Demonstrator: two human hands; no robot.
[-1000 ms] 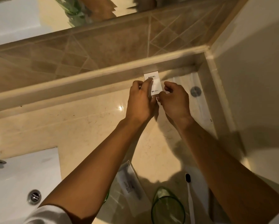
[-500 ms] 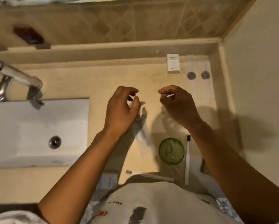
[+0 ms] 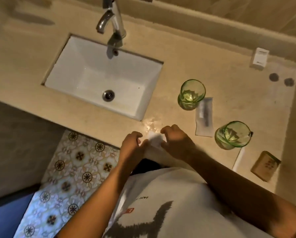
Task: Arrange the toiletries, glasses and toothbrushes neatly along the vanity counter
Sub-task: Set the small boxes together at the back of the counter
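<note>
Step in hand, by judgement: gathering one more small toiletry from the front edge of the surface, just right of the sink. Left hand and right hand met over a small white packet there. Fingers of both hands curled at its edges; the blur left it unclear whether either grip had closed on it or merely touched.

Right of the sink: one green glass, a clear sachet touching it, a second green glass nearer the front. Beyond that, a white toothbrush and a tan soap box. A white box stood upright at the back ledge.

Next move likely called for a firm pinch, then setting the packet in line with the white box.

Packet's print unreadable. Toothbrush head hidden behind the second glass.
</note>
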